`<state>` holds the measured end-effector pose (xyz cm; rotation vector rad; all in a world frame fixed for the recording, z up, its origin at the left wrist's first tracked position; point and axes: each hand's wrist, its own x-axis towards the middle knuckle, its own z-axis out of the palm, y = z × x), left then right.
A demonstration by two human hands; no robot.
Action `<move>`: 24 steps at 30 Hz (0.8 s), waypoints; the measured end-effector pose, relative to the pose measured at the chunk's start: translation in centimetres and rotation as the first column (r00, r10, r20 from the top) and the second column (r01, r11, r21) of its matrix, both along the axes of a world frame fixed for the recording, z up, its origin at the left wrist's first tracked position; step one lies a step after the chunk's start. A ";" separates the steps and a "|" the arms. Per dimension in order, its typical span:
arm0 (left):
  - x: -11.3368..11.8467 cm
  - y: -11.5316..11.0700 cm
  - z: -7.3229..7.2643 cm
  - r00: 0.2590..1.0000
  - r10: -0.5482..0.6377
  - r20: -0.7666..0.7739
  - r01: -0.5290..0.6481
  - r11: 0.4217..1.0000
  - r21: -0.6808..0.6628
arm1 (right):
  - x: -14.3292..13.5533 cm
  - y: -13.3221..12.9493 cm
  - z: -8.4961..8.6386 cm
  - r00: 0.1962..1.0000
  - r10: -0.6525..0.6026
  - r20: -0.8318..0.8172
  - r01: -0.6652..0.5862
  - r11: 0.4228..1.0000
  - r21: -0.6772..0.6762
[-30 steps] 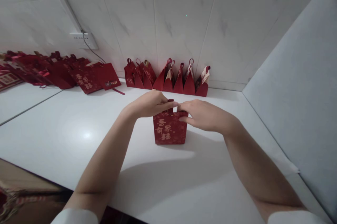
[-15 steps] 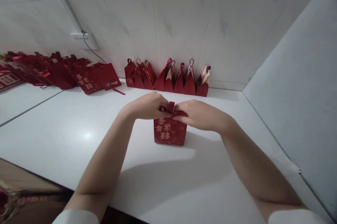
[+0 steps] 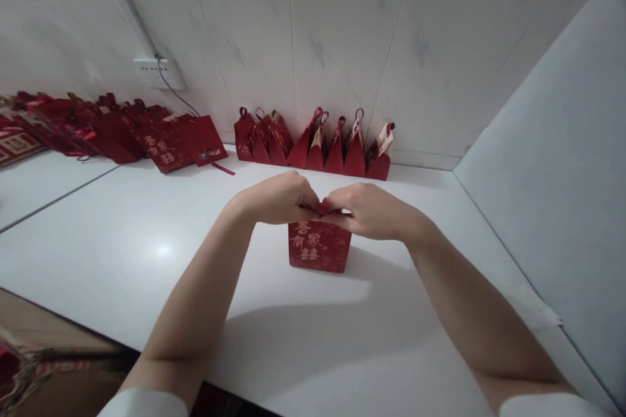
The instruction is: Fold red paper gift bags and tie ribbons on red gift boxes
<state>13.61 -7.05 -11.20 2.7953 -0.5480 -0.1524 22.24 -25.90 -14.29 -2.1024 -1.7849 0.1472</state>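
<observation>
A red gift box point(image 3: 320, 247) with gold Chinese characters stands upright on the white table point(image 3: 186, 299), its printed side towards me. At its top edge, my left hand point(image 3: 286, 198) pinches from the left and my right hand point(image 3: 374, 208) pinches from the right. The two hands' fingertips nearly meet over the middle. Between them shows a short bit of red ribbon point(image 3: 323, 208). My fingers hide most of the box's top, so how its flaps lie cannot be made out.
Behind, a row of red boxes with ribbon loops point(image 3: 335, 154) stands along the tiled wall. Flat red bags and boxes point(image 3: 161, 143) are heaped at the left, below a wall socket point(image 3: 159, 72). A pale panel point(image 3: 552, 143) bounds the right side. A cardboard box point(image 3: 63, 371) sits below the table's left edge.
The ribbon loop that stood up between my hands is now lower and mostly covered by my fingers. My fingertips have drawn closer together on the box's top.
</observation>
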 end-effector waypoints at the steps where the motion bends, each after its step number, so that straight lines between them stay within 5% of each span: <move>1: -0.1 0.0 0.0 1.000 0.003 -0.004 -0.003 1.000 0.012 | 0.0 0.0 0.0 1.000 0.001 0.001 -0.001 1.000 0.000; 11: -0.3 -0.1 0.0 0.999 0.044 0.000 -0.044 0.997 0.070 | -1.0 -0.2 -0.1 0.989 -0.130 0.065 0.131 0.991 -0.003; 18: -1.0 -0.7 0.5 0.999 0.042 0.002 -0.042 0.991 0.126 | -0.9 0.1 -0.2 0.999 0.014 0.051 -0.015 1.000 0.027; 24: -1.0 -0.3 0.6 0.996 0.088 0.017 -0.089 0.984 0.155 | -0.5 -0.2 -0.3 0.999 -0.037 -0.028 0.037 0.999 0.001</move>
